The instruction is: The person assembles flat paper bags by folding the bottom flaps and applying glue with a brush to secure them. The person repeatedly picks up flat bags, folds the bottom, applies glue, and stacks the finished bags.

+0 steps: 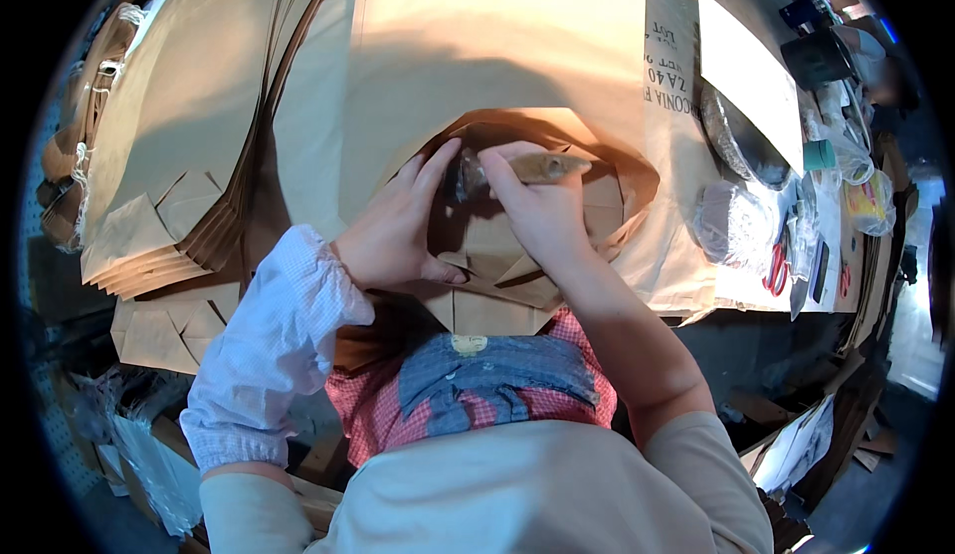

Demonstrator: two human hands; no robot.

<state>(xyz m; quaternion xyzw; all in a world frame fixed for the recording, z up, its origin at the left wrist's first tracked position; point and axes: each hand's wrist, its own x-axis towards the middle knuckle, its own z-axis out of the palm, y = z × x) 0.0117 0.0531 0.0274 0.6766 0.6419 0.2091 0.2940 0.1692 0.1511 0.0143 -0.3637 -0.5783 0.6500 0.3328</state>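
Observation:
A brown paper bag [477, 300] lies in front of me with its mouth spread wide, its folded flaps facing me. My left hand [393, 221] reaches over the left side of the mouth. Its fingers and thumb are spread apart, the thumb resting on the near fold and the fingertips by the far wall. My right hand [542, 206] is over the opening, closed around what looks like a brush [549, 166] with a brown, tapered handle. The handle points right. The shiny, dark other end of the brush points left into the bag and is partly in shadow.
Stacked brown paper bags [189, 106] lie at the left. Large paper sheets [497, 17] cover the table ahead. At the right are a white sheet [751, 77], a dark round bowl [736, 136], red-handled scissors [776, 268], a green lid [820, 155] and a clear plastic bundle [736, 221].

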